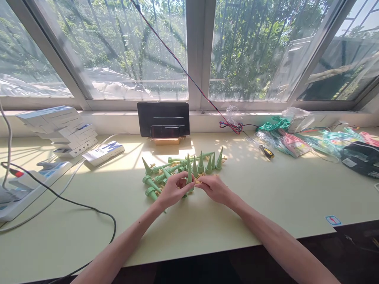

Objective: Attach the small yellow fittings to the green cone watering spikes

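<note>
My left hand (175,189) is closed around a green cone-shaped piece (190,173), whose pointed tip stands upward. Close beside it, my right hand (213,187) pinches a small yellow part (197,181) against the side of that piece. Just behind my hands, several green cones (201,163) stand upright in a loose row, with small yellow bits around them. More green spiked pieces (151,193) lie on their sides to the left, partly hidden by my left hand.
On the pale table (266,197), a tablet (162,114) and a phone (164,131) stand at the back. White boxes (56,126), a power strip (35,189) and cables are left. A screwdriver (267,152), plastic bags (296,144) and a black pouch (361,157) lie right.
</note>
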Demonstrator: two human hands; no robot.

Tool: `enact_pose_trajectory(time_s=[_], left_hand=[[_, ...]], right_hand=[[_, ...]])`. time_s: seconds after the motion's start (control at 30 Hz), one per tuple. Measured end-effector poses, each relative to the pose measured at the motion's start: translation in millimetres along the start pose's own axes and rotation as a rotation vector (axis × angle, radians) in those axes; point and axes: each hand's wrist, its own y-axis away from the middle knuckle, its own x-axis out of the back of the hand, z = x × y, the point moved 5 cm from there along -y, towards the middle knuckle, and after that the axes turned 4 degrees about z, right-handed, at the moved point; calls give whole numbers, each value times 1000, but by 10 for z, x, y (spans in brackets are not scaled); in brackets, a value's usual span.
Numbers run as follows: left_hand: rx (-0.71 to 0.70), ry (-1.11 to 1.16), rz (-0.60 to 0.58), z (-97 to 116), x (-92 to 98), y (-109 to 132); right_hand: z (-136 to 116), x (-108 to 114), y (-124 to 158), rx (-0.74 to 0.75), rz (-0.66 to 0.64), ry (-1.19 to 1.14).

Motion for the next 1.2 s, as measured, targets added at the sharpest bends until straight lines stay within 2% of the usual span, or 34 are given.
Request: enact_pose_trajectory(time_s=[0.23, 0.77, 1.2], left_hand=[[-12, -8, -29, 14, -6, -5], [-183, -193, -3, 47, -11, 29], [-213, -215, -7, 36, -28, 51]], right_hand=[[-3, 3, 8, 1, -7, 29], [23, -17, 26, -56, -28, 45], [39, -33, 43, -45, -54, 74]])
